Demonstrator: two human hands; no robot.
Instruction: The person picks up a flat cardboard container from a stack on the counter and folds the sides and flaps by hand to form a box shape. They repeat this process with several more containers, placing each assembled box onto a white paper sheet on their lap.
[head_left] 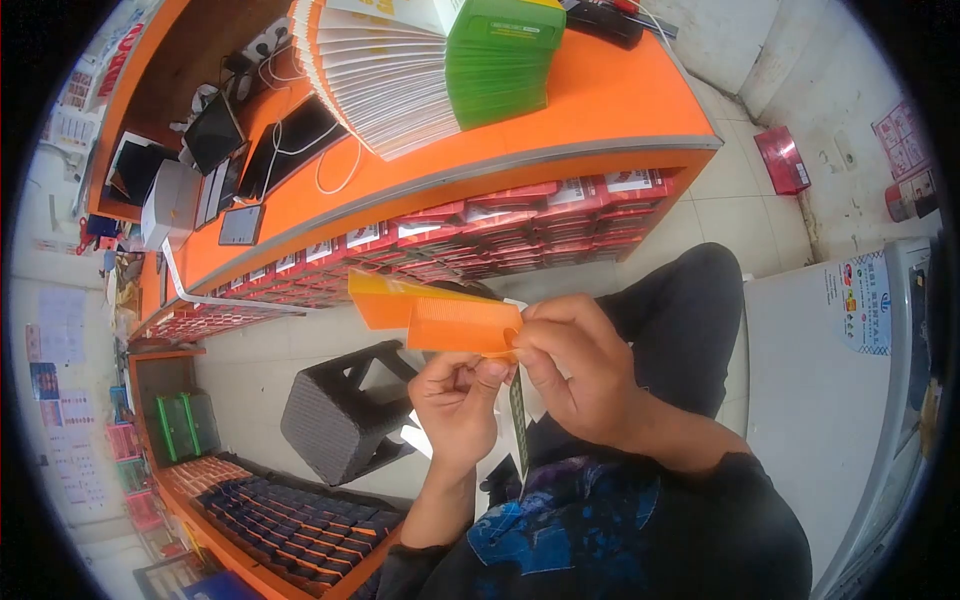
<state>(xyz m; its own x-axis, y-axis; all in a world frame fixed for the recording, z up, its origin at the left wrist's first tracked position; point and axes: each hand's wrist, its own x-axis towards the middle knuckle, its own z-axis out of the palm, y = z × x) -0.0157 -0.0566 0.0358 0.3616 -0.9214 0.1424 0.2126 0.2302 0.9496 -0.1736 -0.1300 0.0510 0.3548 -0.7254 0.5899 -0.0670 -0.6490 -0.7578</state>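
My left hand [460, 400] is closed in a pinch at the lower edge of a folded orange card [460, 325]. On the right, my right hand [580, 370] pinches the same card near its right end, beside a rounded cut-out. A yellow-edged flap stands out at the card's upper left. Both hands are close together above my lap, fingertips nearly touching. Below them hangs a narrow dark green patterned strip [519, 420], with white paper partly hidden behind the hands.
An orange counter [610, 90] bears a fanned stack of white and green cards [400, 85], a phone [241, 225] and cables. Red boxes [480, 235] fill the shelf beneath. A black woven stool [340, 415] stands on the floor. At right is a white fridge [820, 390].
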